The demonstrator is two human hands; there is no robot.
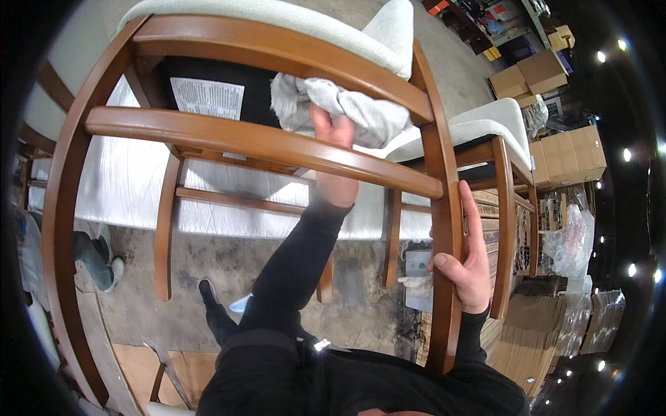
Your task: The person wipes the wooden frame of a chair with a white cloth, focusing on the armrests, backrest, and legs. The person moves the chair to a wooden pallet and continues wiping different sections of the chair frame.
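The wooden chair [277, 144] is filling the middle of the view, its near legs extending toward the wearer. The left hand [334, 132] is grasping a bunched grey cloth [374, 118] behind the lower rail [173, 126], close under the upper rail [277, 52]. The right hand [474, 270] is bracing the right near leg [444, 305], thumb lying against it and forefinger pointing up; how firmly the hidden fingers are closing, I cannot tell.

Risks, as judged: should the right hand be yielding, the chair could be tipping and pinching the left wrist against the lower rail. A loose fold of cloth could be catching the edge of the white paper label [208, 97]. The forefinger, sitting between the leg and the neighbouring chair [505, 208], could be getting knocked if either frame is shifting.

Clearances: the two rails are bounding the left hand above and below. The right side is crowding. Freer room is lying below the lower rail, above the concrete floor [208, 249].
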